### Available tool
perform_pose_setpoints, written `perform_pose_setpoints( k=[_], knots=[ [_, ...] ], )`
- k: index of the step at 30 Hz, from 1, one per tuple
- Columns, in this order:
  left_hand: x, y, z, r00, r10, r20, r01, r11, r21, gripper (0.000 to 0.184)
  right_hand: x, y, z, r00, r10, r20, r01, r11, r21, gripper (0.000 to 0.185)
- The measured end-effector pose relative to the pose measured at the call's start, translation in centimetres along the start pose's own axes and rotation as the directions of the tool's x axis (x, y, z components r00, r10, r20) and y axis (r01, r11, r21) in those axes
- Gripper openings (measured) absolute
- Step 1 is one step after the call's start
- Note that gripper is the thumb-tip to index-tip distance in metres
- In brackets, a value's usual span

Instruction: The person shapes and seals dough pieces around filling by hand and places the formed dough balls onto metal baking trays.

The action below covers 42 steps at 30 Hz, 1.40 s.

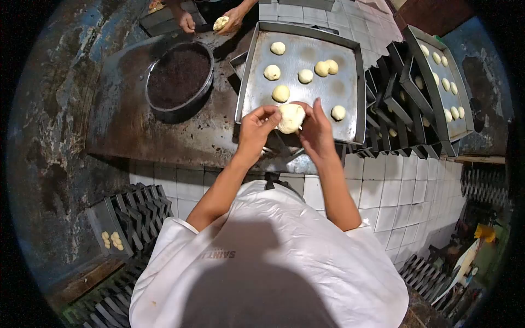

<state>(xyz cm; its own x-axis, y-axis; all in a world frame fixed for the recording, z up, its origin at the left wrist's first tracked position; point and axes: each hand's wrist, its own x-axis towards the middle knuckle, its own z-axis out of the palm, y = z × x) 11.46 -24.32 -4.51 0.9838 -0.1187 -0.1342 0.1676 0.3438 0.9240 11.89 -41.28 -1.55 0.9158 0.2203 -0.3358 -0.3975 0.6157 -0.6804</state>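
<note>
White shirt fabric lies nearest in the head view. Beyond it, the left hand and right hand together grasp a piece of pale dough at the near side of a metal tray with round dough balls. On the bench, left of the tray, sits a pan of dark crumbly stuff; behind, another person's hand holds a dough lump.

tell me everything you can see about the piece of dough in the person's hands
The piece of dough is pale cream, soft-looking and unevenly rounded. The left hand and right hand hold it from either side, seen against the near edge of the metal tray. Its underside and inside cannot be seen.
</note>
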Motion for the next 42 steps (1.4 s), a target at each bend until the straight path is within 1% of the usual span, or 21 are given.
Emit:
perform_pose_setpoints(
  k=[1,3,5,7,8,9,11,12,13,14,15,19,20,22,24,25,27,29,34,39,42],
  knots=[
    [-0.3,0.0,-0.4,1.0,-0.004,-0.021,0.003,1.0,-0.03,0.025,0.6,1.7,1.1,0.993,-0.088,-0.081,0.087,0.996,-0.009,0.049],
    [-1.1,-0.2,-1.3,0.998,-0.047,-0.028,0.046,0.998,-0.05,0.026,2.5,6.4,2.0,0.887,-0.43,-0.168,0.23,0.727,-0.647,0.042],
    [-2.2,-1.2,-3.2,0.986,-0.141,-0.091,0.112,0.956,-0.27,0.032,3.1,9.7,3.8,0.792,-0.602,-0.104,0.336,0.572,-0.748,0.037],
    [-3.0,-1.5,-6.5,0.972,-0.223,-0.074,0.144,0.814,-0.562,0.037,4.8,12.5,4.1,0.974,-0.178,-0.14,0.102,0.897,-0.429,0.043],
    [-3.6,-2.0,-8.6,0.97,-0.229,-0.079,0.142,0.803,-0.578,0.038,5.1,14.0,3.6,0.99,0.074,-0.124,-0.087,0.991,-0.099,0.047],
    [-4.6,-2.6,-10.7,0.969,-0.235,-0.081,0.142,0.791,-0.595,0.038,4.7,14.1,4.0,0.952,0.304,-0.033,-0.288,0.929,0.231,0.051],
    [-6.7,-0.6,-13.5,0.968,-0.229,-0.104,0.126,0.799,-0.588,0.038,5.0,16.7,0.4,0.917,0.37,0.148,-0.396,0.887,0.238,0.06],
    [-7.6,0.3,-15.1,0.967,-0.224,-0.122,0.116,0.813,-0.571,0.04,5.8,19.6,-2.4,0.943,0.317,0.104,-0.265,0.901,-0.342,0.054],
    [-8.4,0.6,-17.2,0.964,-0.226,-0.138,0.107,0.809,-0.578,0.04,5.8,21.7,-4.1,0.963,0.247,0.105,-0.064,0.593,-0.803,0.048],
    [-9.0,0.8,-19.5,0.959,-0.236,-0.154,0.077,0.746,-0.661,0.042,5.4,22.6,-4.2,0.994,0.037,0.102,0.095,0.173,-0.98,0.039],
    [-9.2,1.1,-21.4,0.955,-0.242,-0.169,0.04,0.675,-0.737,0.045,5.1,23.2,-4.4,0.967,-0.155,0.204,0.149,-0.307,-0.94,0.031],
    [-9.5,2.7,-28.2,0.969,-0.191,-0.155,-0.023,0.559,-0.829,0.055,7.8,25.0,-6.3,0.991,0.086,-0.107,-0.026,-0.643,-0.766,0.018],
    [-9.3,3.6,-28.7,0.89,-0.25,-0.38,-0.104,0.702,-0.705,0.049,7.7,25.4,-7.1,0.999,0.038,-0.004,0.022,-0.664,-0.748,0.017],
    [-9.3,3.0,-32.9,0.851,-0.285,-0.44,-0.09,0.747,-0.658,0.044,7.3,26.3,-5.6,0.995,-0.001,0.097,0.069,-0.693,-0.718,0.016],
    [-9.1,2.9,-36.6,0.8,-0.339,-0.494,-0.091,0.747,-0.659,0.03,6.9,25.2,-0.9,0.899,-0.187,0.396,0.206,-0.616,-0.761,0.015],
    [-8.9,3.0,-38.2,0.799,-0.344,-0.493,-0.094,0.739,-0.667,0.03,7.1,24.1,3.1,0.9,-0.18,0.396,0.207,-0.624,-0.754,0.015],
    [-8.5,2.9,-41.2,0.728,-0.439,-0.527,-0.073,0.715,-0.695,0.029,8.2,22.6,11.4,0.997,-0.041,0.063,0.044,-0.368,-0.929,0.016],
    [-8.0,2.9,-43.1,0.729,-0.461,-0.506,-0.036,0.713,-0.7,0.031,12.8,22.8,15.0,0.951,-0.042,0.306,0.27,-0.367,-0.89,0.026],
    [-6.4,5.9,-44.7,0.794,-0.375,-0.479,-0.069,0.727,-0.684,0.04,25.2,25.0,23.7,0.789,0.152,0.595,0.534,-0.648,-0.543,0.033],
    [-6.7,6.8,-45.2,0.788,-0.336,-0.516,-0.159,0.698,-0.698,0.032,30.2,28.0,26.2,0.846,0.457,0.273,0.531,-0.689,-0.494,0.025],
    [-7.1,6.6,-45.1,0.781,-0.334,-0.528,-0.192,0.676,-0.711,0.032,32.3,27.4,23.1,0.816,0.451,0.36,0.575,-0.576,-0.581,0.025]
  ],
)
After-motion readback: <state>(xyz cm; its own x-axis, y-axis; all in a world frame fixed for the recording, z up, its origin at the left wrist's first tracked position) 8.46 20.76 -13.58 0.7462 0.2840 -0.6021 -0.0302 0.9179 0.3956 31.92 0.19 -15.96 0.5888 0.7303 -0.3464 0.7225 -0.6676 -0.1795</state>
